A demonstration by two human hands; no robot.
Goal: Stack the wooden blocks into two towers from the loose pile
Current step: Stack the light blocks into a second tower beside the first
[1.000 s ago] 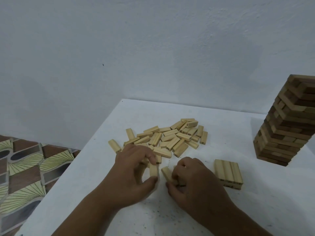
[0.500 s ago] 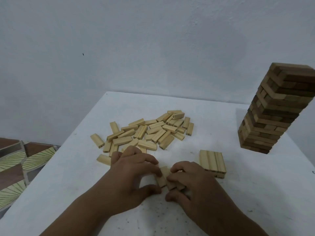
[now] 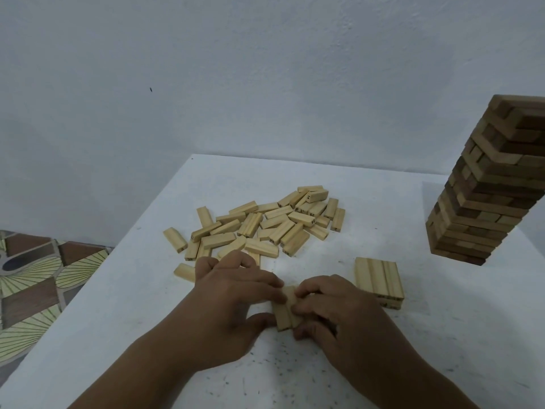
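meanwhile hands (image 3: 290, 305) clamp blocks (image 3: 285, 309) amid bare table (image 3: 413, 335).

A white surface (image 3: 383, 364), speckled with small dark marks near its front, is set against a plain pale wall (image 3: 265, 69) bearing one small dark spot (image 3: 151, 89), while a patterned tiled floor (image 3: 32, 278) is seen at the left.
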